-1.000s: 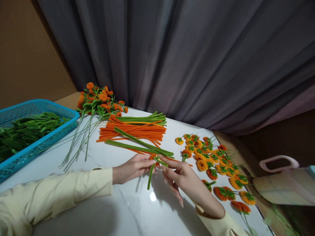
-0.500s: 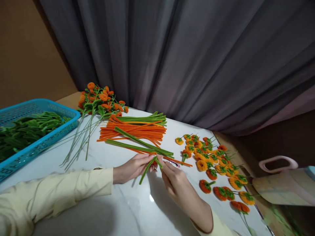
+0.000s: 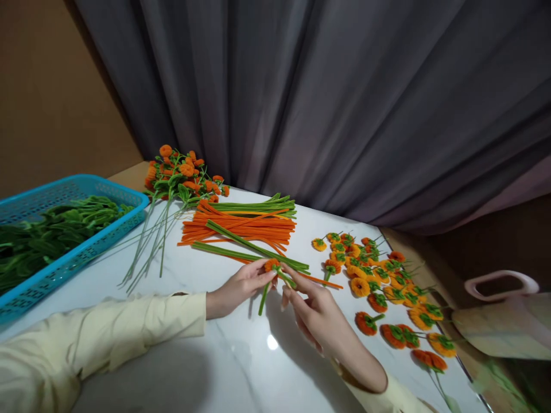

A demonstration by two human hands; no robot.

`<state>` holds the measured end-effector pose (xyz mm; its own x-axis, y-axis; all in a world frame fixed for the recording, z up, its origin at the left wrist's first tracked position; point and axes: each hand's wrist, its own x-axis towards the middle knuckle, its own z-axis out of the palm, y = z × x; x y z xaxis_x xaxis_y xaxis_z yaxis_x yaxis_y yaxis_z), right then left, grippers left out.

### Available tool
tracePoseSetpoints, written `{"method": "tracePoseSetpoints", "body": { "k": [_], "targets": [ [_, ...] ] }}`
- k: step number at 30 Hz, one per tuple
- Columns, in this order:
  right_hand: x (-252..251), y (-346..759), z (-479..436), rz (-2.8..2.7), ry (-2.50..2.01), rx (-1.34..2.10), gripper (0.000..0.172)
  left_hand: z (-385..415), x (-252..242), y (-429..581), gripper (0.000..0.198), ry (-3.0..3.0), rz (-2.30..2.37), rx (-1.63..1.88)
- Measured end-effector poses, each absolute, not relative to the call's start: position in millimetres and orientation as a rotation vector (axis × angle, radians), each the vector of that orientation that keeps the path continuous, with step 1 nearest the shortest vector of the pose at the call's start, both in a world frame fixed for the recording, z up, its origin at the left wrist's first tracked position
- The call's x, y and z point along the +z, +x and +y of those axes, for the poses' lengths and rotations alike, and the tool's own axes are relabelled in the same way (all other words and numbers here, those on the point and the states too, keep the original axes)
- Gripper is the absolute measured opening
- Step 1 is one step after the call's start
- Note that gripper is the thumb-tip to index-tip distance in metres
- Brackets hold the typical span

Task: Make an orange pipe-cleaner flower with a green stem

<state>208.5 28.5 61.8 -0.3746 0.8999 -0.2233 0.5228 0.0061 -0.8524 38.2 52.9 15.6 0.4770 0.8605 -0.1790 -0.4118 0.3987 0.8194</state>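
Note:
My left hand point(image 3: 243, 288) is closed, pinching a small orange chenille flower point(image 3: 271, 265) between thumb and fingertips. Green chenille stems point(image 3: 263, 299) cross under the flower, one end pointing down and another toward my right hand. My right hand point(image 3: 316, 310) has its index finger stretched to the flower's side, with the thumb apart below it; the short green end lies over that finger. Just behind the hands are loose green chenille stems point(image 3: 241, 252) and one orange chenille stem point(image 3: 329, 283). Beyond these lies a pile of orange chenille stems point(image 3: 241, 228).
A blue basket point(image 3: 144, 201) of green chenille leaves point(image 3: 64, 229) stands at left. Stemmed orange flowers point(image 3: 187, 170) lie at the back left. Several orange and yellow flower heads point(image 3: 360, 287) spread at right, near a pale handled jug point(image 3: 503, 324). A grey curtain point(image 3: 301, 103) hangs behind.
My right hand has loosened from the green stem, its thumb and index finger now farther apart. The flower has turned so more orange shows. The whole view has shifted slightly.

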Motion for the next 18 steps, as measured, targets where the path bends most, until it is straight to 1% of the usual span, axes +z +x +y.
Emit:
{"method": "tracePoseSetpoints", "body": {
  "k": [2,3,4,5,7,10,12,14,16,18],
  "targets": [
    [61.7,212.7,24.8,-1.782,-1.518,1.537,0.049,56.6,14.2,37.1,0.019,0.756,0.661,0.92],
    [58.3,217.0,22.0,-1.802,-1.526,1.543,0.049,58.8,13.0,36.4,0.017,0.732,0.656,0.932],
    [52.5,222.7,18.4,-1.874,-1.527,1.464,0.045,60.8,11.6,35.6,0.014,0.704,0.645,0.929],
    [44.6,229.3,14.2,-1.974,-1.52,1.287,0.038,62.5,10.3,34.8,0.013,0.665,0.632,0.908],
    [25.0,243.5,4.7,-2.181,-1.421,0.769,0.027,64.2,8.3,33.6,0.014,0.569,0.594,0.799],
    [0.1,259.4,-8.0,-2.336,-1.301,0.152,0.028,61.5,7.7,32.8,0.014,0.424,0.51,0.567],
    [-4.8,262.8,-13.1,-2.379,-1.252,-0.07,0.028,56.8,8.1,32.9,0.016,0.351,0.444,0.421],
    [1.0,261.1,-15.9,-2.389,-1.23,-0.129,0.026,50.9,8.5,33.4,0.019,0.287,0.39,0.303],
    [13.5,256.8,-18.4,-2.357,-1.216,-0.086,0.023,45.1,8.9,34.4,0.022,0.252,0.364,0.219],
    [27.6,252.4,-21.7,-2.315,-1.152,-0.068,0.024,39.9,9.5,36.1,0.021,0.246,0.364,0.171]
  ]
}}
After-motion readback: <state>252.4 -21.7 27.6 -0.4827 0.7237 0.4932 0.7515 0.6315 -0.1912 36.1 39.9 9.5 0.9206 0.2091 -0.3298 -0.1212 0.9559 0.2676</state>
